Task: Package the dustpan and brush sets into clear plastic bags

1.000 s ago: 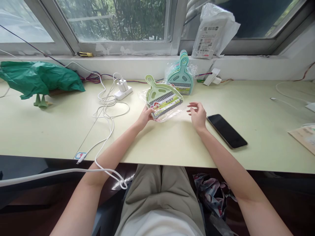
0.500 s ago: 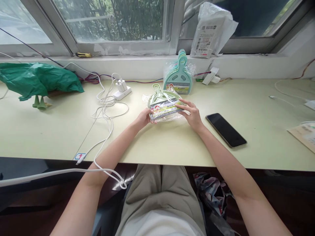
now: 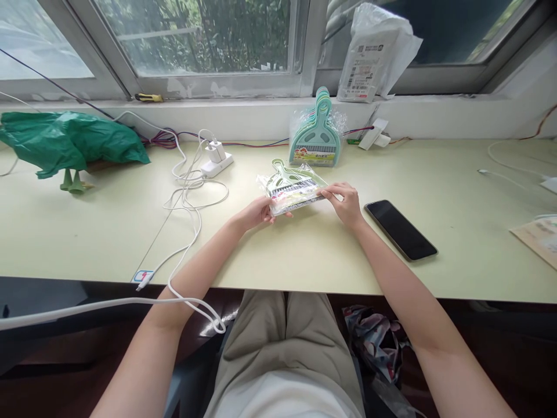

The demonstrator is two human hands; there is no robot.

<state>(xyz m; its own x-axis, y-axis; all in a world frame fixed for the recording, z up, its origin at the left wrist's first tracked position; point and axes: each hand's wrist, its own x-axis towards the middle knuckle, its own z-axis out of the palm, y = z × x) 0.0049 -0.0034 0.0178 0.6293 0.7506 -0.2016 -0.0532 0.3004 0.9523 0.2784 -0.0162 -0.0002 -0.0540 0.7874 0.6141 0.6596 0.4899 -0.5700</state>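
Note:
Between my hands is a small green dustpan and brush set (image 3: 293, 188) in clear plastic wrap, its handle pointing away from me. My left hand (image 3: 256, 213) grips the near left corner, with fingers under the package and the thumb at its edge. At the right corner, my right hand (image 3: 346, 203) pinches the wrap between thumb and fingers. The package is tilted, its near side raised a little off the table. Behind it, a stack of wrapped teal dustpan sets (image 3: 317, 136) leans against the wall.
A black phone (image 3: 401, 230) lies right of my right hand. White cables (image 3: 191, 191) and a power strip (image 3: 216, 165) are at the left, near a green plastic bag (image 3: 73, 142). On the sill stand a white package (image 3: 365, 64) and a yellow cutter (image 3: 148, 97).
The dustpan set has tipped flatter and shifted slightly right and toward me. My right hand's fingers, spread over its front before, now pinch its right corner.

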